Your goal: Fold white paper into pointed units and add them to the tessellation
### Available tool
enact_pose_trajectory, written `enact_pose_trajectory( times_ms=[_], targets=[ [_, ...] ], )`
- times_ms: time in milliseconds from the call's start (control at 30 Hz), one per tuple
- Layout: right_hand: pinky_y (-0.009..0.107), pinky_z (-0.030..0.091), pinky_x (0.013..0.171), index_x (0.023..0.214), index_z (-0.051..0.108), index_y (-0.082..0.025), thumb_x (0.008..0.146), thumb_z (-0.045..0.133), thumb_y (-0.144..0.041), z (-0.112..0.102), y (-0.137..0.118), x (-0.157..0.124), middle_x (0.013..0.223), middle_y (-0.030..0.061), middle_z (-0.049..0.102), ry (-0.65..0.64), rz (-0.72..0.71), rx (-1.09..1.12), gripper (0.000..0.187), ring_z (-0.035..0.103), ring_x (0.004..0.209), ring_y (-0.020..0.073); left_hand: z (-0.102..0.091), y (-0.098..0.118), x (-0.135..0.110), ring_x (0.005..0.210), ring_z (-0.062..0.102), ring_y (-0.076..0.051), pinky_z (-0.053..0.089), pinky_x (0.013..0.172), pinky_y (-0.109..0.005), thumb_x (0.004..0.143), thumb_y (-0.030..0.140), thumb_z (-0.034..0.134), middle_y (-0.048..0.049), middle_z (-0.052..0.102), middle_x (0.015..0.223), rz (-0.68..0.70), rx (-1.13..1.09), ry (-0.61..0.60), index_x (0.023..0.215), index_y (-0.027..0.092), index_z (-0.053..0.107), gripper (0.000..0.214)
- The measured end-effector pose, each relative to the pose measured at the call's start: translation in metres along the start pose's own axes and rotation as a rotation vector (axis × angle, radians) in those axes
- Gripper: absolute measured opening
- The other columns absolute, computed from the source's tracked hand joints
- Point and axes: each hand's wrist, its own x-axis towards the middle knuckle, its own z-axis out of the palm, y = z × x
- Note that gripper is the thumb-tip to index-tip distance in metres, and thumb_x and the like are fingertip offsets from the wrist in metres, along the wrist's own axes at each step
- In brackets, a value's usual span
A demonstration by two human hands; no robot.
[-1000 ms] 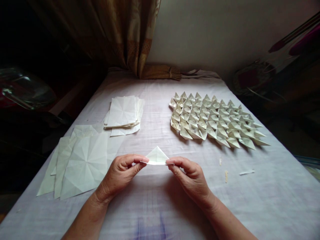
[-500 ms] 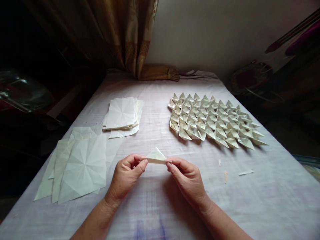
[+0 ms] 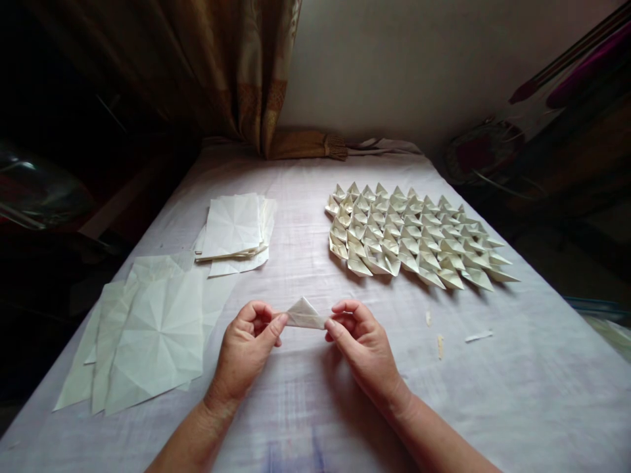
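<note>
Between my two hands is a small folded paper boat (image 3: 304,315), its pointed peak turned upward. My left hand (image 3: 250,348) pinches its left end between thumb and fingers. The right end is held at the thumb of my right hand (image 3: 365,348), whose fingers curl behind and partly hide from view. To the far right stand rows of finished paper boats (image 3: 411,236). On the left lie creased paper sheets (image 3: 160,328), loosely overlapped, and beyond them a neater stack of paper (image 3: 234,226).
A pale cloth (image 3: 296,407) covers the table. Paper scraps lie at the right: a white strip (image 3: 478,336) and a yellowish one (image 3: 440,347). A brown curtain (image 3: 266,79) hangs at the back by the wall, its end lying on the far edge.
The folded boat has tilted so its front face shows more, and the fingers of my right hand have lifted slightly. The view has shifted a little, moving the table's contents leftward.
</note>
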Motion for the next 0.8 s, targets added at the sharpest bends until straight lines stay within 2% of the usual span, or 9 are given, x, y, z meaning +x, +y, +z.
enact_pose_trajectory(
  times_ms=[133, 300, 533, 700, 800],
  targets=[
    [0.021, 0.048, 0.054, 0.076, 0.060, -0.020, 0.074, 0.072, -0.032, 0.0007, 0.0006, 0.0010, 0.066, -0.0031, 0.061, 0.003, -0.022, -0.011, 0.016, 0.058, 0.057, 0.0109, -0.0008, 0.0005, 0.0008, 0.046, 0.052, -0.005, 0.035, 0.044, -0.015, 0.070, 0.041, 0.075, 0.0065, 0.060, 0.066, -0.083, -0.039, -0.002, 0.083, 0.019, 0.052, 0.034],
    [0.022, 0.046, 0.054, 0.077, 0.066, -0.020, 0.080, 0.066, -0.033, 0.0007, 0.0030, 0.0000, 0.065, -0.0013, 0.062, 0.017, -0.078, -0.140, 0.014, 0.054, 0.057, 0.0113, 0.0010, 0.0023, -0.0012, 0.044, 0.051, -0.005, 0.024, 0.038, -0.015, 0.070, 0.045, 0.075, 0.0073, 0.060, 0.066, -0.122, -0.091, 0.000, 0.089, 0.021, 0.048, 0.041],
    [0.024, 0.046, 0.058, 0.081, 0.072, -0.020, 0.082, 0.066, -0.037, 0.0003, 0.0012, -0.0025, 0.068, 0.0009, 0.066, 0.024, -0.060, -0.203, 0.018, 0.056, 0.060, 0.0134, 0.0042, -0.0009, -0.0005, 0.049, 0.053, -0.008, 0.028, 0.040, -0.017, 0.072, 0.043, 0.076, 0.0051, 0.059, 0.064, -0.033, -0.079, 0.037, 0.083, 0.019, 0.057, 0.033],
    [0.026, 0.045, 0.054, 0.083, 0.071, -0.020, 0.072, 0.076, -0.038, 0.0015, -0.0001, -0.0034, 0.067, 0.0006, 0.067, 0.002, 0.025, -0.122, 0.022, 0.055, 0.057, 0.0137, 0.0045, 0.0035, -0.0021, 0.053, 0.055, -0.011, 0.036, 0.045, -0.020, 0.068, 0.045, 0.078, 0.0036, 0.060, 0.062, -0.058, -0.070, 0.032, 0.083, 0.018, 0.062, 0.034],
    [0.026, 0.047, 0.057, 0.081, 0.071, -0.020, 0.067, 0.080, -0.037, 0.0028, -0.0020, -0.0026, 0.068, 0.0003, 0.068, 0.023, 0.067, -0.048, 0.023, 0.058, 0.060, 0.0144, 0.0060, 0.0064, -0.0039, 0.058, 0.057, -0.012, 0.039, 0.049, -0.020, 0.065, 0.041, 0.080, 0.0035, 0.061, 0.063, -0.067, -0.080, 0.009, 0.084, 0.018, 0.063, 0.034]
  ],
)
